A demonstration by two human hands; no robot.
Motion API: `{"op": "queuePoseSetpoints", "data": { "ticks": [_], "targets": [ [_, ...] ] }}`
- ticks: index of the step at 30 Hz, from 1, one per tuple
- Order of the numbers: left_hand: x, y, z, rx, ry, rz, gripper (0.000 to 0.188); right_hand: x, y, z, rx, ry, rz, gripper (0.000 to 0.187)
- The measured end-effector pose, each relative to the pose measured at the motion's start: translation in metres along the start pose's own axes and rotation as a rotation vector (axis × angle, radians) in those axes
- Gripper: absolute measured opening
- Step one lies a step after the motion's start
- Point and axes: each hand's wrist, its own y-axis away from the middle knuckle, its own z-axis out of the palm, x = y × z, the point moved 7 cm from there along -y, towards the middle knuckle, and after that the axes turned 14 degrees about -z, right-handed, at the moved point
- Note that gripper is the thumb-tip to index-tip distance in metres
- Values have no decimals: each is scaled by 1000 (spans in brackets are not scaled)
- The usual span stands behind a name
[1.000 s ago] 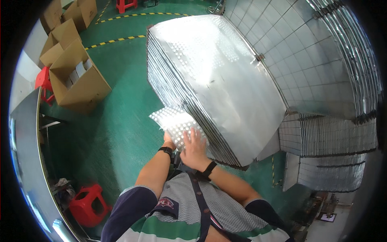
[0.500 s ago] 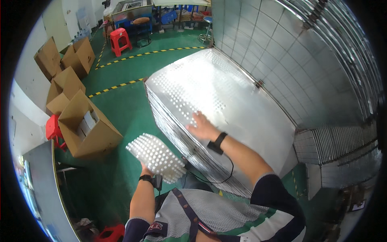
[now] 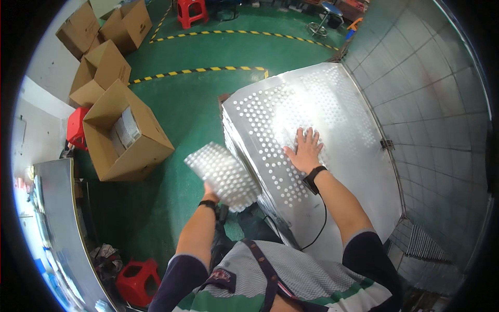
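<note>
Left hand (image 3: 209, 188) closed on dotted white sheet (image 3: 223, 176), just left of right hand (image 3: 304, 151) open flat on metal panel (image 3: 332, 130).

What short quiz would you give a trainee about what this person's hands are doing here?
1. True or false: the right hand lies flat on the metal sheet.
2. What does the left hand hold? A) a cardboard box B) a white dotted pad C) a red stool
3. Fill in: the open box stands on the ____ floor.

Key: 1 true; 2 B; 3 green.
</note>
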Motion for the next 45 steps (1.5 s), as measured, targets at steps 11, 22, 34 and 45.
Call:
{"op": "queuePoseSetpoints", "data": {
  "ticks": [11, 22, 34, 45],
  "targets": [
    [-9, -34, 8, -170, -19, -108, 65, -121, 63, 29, -23, -84, 29, 78],
    [-15, -54, 1, -271, -109, -169, 64, -213, 78, 46, -116, -115, -257, 75],
    [1, -29, -24, -226, -297, -287, 61, 260, -67, -76, 212, -145, 483, 91],
    [-86, -57, 5, -323, -631, -866, 65, 116, -17, -21, 172, -253, 314, 98]
  ]
}}
